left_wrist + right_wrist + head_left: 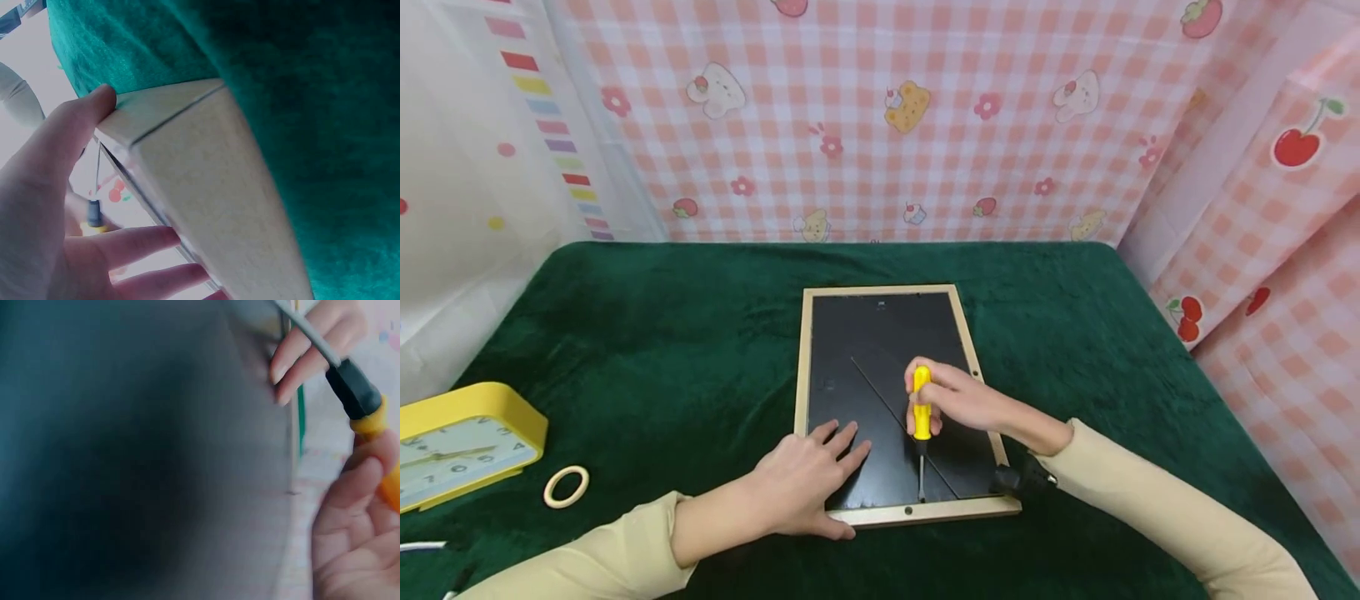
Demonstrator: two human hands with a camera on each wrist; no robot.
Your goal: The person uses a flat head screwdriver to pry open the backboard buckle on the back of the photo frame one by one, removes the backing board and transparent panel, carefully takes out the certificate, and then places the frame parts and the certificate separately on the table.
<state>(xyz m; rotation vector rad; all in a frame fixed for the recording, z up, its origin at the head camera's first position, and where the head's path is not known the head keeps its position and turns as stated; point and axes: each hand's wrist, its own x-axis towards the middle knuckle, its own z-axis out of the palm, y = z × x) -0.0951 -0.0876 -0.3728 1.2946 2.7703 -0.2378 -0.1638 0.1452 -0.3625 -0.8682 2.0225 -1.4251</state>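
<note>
Far left: translucent white curtain [467, 142] with scattered coloured dots; along it, a slanting column of small coloured blocks [560, 146]. It hangs beside the left edge of the desk [700, 333], which is draped in dark green, velvety cloth, lightly creased, corners rounded.

On the desk's left side, partly cut off by the view: yellow-cased clock [456, 454], pale blue-white face. Just right of it, a flat ring [549, 492] in pale wood colour. Nearer, a short piece of white cord [422, 546].

Behind the desk's far edge: pink-and-white gingham curtain [850, 179] printed with strawberries, flowers, rabbits, cupcakes.

A little right of the desk's middle: rectangular pale wooden frame [802, 367] lying flat, glossy black panel [850, 333] inside. Thin diagonal line on the panel; cannot tell whether slit or wire. Left hand [805, 479] at the frame's near-left corner, fingers spread loose over panel, thumb at the near rail. Right hand [951, 400] has fingers curled round a yellow-handled screwdriver [922, 417], shaft pointing down to the panel's near border.

Right of the desk's right edge: gathered pink gingham drape [1247, 217], red cherries.
</note>
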